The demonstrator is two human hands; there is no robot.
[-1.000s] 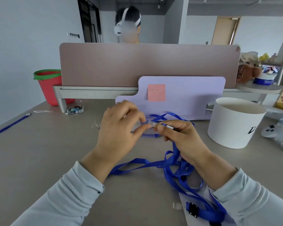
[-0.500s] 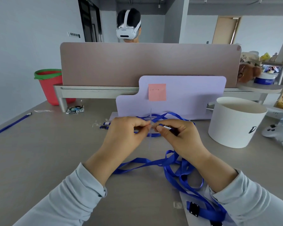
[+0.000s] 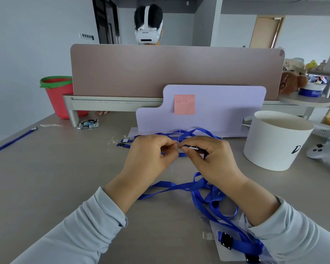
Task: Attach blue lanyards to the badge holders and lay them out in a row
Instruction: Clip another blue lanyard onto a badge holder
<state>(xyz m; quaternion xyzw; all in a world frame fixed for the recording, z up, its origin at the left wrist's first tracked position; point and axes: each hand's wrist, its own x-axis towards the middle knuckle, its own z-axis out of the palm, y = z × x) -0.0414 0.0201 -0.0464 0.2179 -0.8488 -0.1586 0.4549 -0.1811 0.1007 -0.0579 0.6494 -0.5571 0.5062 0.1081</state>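
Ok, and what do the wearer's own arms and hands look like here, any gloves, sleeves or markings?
Both arms wear long pale grey-blue sleeves: the left sleeve and the right sleeve match, soft creased fabric with a narrow cuff that ends above the wrist. The left hand and right hand are bare: no gloves, rings, watch or markings show.

A single wide-angle view from the wearer's head looks forward and down over the desk [image 3: 46,178], from its near edge toward the partition [image 3: 175,71] along the far edge. The left hand [image 3: 149,155] and right hand [image 3: 211,157] sit close under the lens at mid-frame. The sleeves [image 3: 80,231] fill both lower corners.
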